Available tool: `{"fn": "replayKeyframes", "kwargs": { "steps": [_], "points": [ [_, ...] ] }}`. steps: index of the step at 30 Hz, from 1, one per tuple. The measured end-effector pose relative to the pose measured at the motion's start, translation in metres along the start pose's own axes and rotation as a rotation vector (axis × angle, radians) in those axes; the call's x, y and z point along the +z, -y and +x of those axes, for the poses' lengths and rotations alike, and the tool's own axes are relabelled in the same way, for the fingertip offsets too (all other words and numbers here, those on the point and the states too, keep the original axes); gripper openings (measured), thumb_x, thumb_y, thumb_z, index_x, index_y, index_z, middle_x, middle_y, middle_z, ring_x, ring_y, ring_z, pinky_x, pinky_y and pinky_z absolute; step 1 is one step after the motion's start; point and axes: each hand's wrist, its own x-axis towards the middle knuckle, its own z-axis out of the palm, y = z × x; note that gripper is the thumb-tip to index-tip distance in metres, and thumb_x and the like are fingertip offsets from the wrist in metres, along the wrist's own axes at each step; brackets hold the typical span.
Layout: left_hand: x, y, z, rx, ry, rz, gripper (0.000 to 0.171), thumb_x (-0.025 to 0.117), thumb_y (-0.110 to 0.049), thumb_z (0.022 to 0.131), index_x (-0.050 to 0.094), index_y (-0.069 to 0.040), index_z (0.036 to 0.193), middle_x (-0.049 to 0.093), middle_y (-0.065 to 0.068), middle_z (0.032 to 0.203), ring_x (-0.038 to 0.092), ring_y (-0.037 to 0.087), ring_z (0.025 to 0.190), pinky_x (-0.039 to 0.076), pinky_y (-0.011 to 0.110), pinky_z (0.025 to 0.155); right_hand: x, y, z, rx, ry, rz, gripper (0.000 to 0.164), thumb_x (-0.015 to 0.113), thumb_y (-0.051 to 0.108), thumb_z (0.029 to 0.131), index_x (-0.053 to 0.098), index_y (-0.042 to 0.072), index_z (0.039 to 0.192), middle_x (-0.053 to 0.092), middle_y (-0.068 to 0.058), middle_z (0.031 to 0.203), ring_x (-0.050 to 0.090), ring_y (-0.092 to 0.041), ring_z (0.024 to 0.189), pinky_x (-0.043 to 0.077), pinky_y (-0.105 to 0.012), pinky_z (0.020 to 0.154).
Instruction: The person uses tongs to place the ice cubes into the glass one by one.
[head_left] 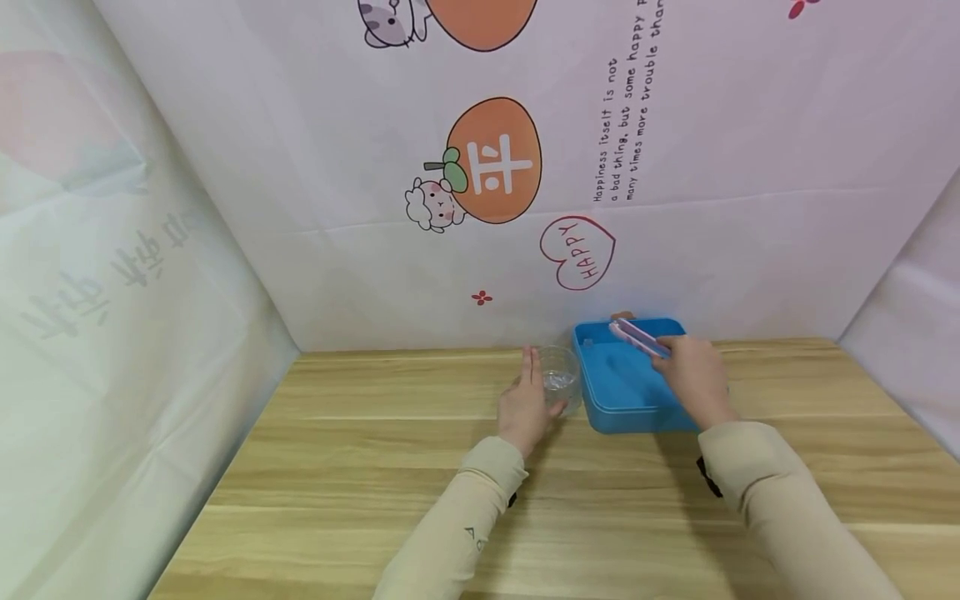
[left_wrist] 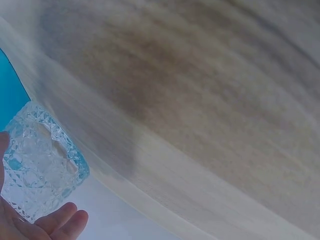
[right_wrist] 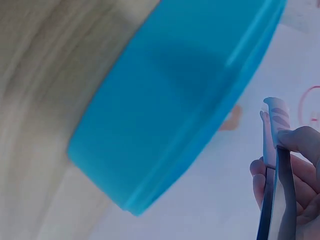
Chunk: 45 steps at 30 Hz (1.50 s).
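Observation:
A clear cut-glass cup (head_left: pixel 560 382) stands against the left side of a blue rectangular box (head_left: pixel 628 421). My left hand (head_left: pixel 525 408) holds the cup, thumb at its near side and fingers along its left. In the left wrist view the faceted glass (left_wrist: pixel 42 165) lies between thumb and fingertips. My right hand (head_left: pixel 693 375) grips a pair of tongs (head_left: pixel 637 336) above the box, light ends pointing to the far left. Thumb and fingers press on both arms of the tongs (right_wrist: pixel 274 135) in the right wrist view. Nothing shows between the tongs' tips.
The box stands near the back edge of the wooden table (head_left: pixel 375 467). A printed white cloth (head_left: pixel 360 283) hangs right behind it. A small orange-brown patch (head_left: pixel 622 315) shows behind the box's far rim. Another white cloth (head_left: pixel 150 400) hangs on the left.

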Motion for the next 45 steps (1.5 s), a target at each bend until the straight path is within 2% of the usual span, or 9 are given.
{"fn": "replayKeyframes", "kwargs": {
  "steps": [6, 9, 14, 17, 20, 24, 32, 39, 45],
  "points": [
    [-0.001, -0.001, 0.000, -0.008, 0.007, -0.004, 0.095, 0.062, -0.059, 0.084, 0.021, -0.008, 0.153, 0.025, 0.005, 0.159, 0.045, 0.007, 0.054, 0.029, 0.017, 0.042, -0.013, 0.014, -0.007, -0.040, 0.010, 0.010, 0.038, 0.064, 0.010, 0.087, 0.062, -0.008, 0.120, 0.068, -0.030, 0.096, 0.055, -0.018, 0.050, 0.038, -0.026, 0.041],
    [-0.001, -0.001, 0.000, -0.010, 0.009, -0.010, 0.095, 0.062, -0.058, 0.083, 0.022, -0.008, 0.152, 0.026, 0.005, 0.159, 0.052, 0.008, 0.059, 0.032, 0.018, 0.043, -0.019, 0.023, -0.011, -0.047, 0.039, 0.003, 0.039, 0.065, 0.013, 0.088, 0.061, -0.005, 0.123, 0.069, -0.028, 0.092, 0.050, -0.016, 0.046, 0.034, -0.026, 0.040],
    [-0.001, -0.001, 0.000, -0.007, 0.009, -0.011, 0.095, 0.062, -0.058, 0.084, 0.022, -0.007, 0.152, 0.026, 0.006, 0.159, 0.061, 0.011, 0.072, 0.036, 0.019, 0.045, -0.021, 0.038, -0.018, -0.096, 0.062, -0.013, 0.039, 0.067, 0.015, 0.087, 0.063, -0.002, 0.122, 0.069, -0.020, 0.073, 0.040, -0.014, 0.039, 0.026, -0.023, 0.039],
    [-0.001, 0.000, 0.000, -0.005, 0.008, -0.010, 0.095, 0.062, -0.059, 0.084, 0.022, -0.007, 0.152, 0.025, 0.005, 0.160, 0.058, 0.009, 0.067, 0.035, 0.018, 0.044, -0.016, 0.043, -0.022, -0.136, 0.068, 0.012, 0.036, 0.068, 0.013, 0.086, 0.066, -0.002, 0.118, 0.070, -0.018, 0.073, 0.040, -0.013, 0.041, 0.026, -0.022, 0.039],
    [-0.001, 0.000, 0.000, -0.002, -0.003, -0.021, 0.094, 0.063, -0.058, 0.083, 0.023, -0.007, 0.152, 0.025, 0.006, 0.159, 0.051, 0.008, 0.058, 0.032, 0.018, 0.042, -0.011, 0.047, -0.025, -0.161, 0.092, 0.045, 0.032, 0.069, 0.010, 0.085, 0.068, -0.003, 0.114, 0.072, -0.020, 0.081, 0.044, -0.012, 0.046, 0.027, -0.021, 0.040],
    [0.000, 0.001, -0.001, -0.003, 0.005, -0.034, 0.094, 0.062, -0.057, 0.084, 0.022, -0.006, 0.152, 0.024, 0.006, 0.160, 0.044, 0.007, 0.052, 0.030, 0.017, 0.042, -0.005, 0.049, -0.028, -0.180, 0.118, 0.039, 0.030, 0.070, 0.009, 0.084, 0.069, -0.003, 0.111, 0.072, -0.020, 0.086, 0.048, -0.013, 0.052, 0.030, -0.021, 0.042],
    [0.002, 0.001, 0.000, 0.000, 0.002, -0.061, 0.093, 0.063, -0.055, 0.085, 0.022, -0.006, 0.152, 0.024, 0.007, 0.160, 0.048, 0.009, 0.056, 0.034, 0.017, 0.044, 0.004, 0.047, -0.030, -0.182, 0.138, 0.052, 0.030, 0.071, 0.008, 0.082, 0.070, -0.003, 0.110, 0.072, -0.020, 0.085, 0.049, -0.013, 0.053, 0.032, -0.021, 0.042],
    [0.002, 0.001, 0.001, -0.006, 0.017, -0.074, 0.093, 0.062, -0.055, 0.085, 0.020, -0.007, 0.153, 0.020, 0.005, 0.161, 0.043, 0.008, 0.053, 0.033, 0.017, 0.044, 0.008, 0.045, -0.031, -0.208, 0.129, 0.037, 0.031, 0.071, 0.010, 0.082, 0.070, -0.003, 0.110, 0.073, -0.020, 0.084, 0.044, -0.011, 0.047, 0.027, -0.022, 0.041],
    [0.003, 0.001, 0.001, -0.001, 0.006, -0.069, 0.094, 0.063, -0.055, 0.085, 0.020, -0.007, 0.153, 0.022, 0.006, 0.160, 0.041, 0.007, 0.051, 0.032, 0.017, 0.042, 0.009, 0.044, -0.031, -0.226, 0.097, 0.021, 0.033, 0.073, 0.011, 0.081, 0.070, -0.003, 0.111, 0.072, -0.022, 0.083, 0.041, -0.010, 0.044, 0.025, -0.021, 0.041]
  ]
}}
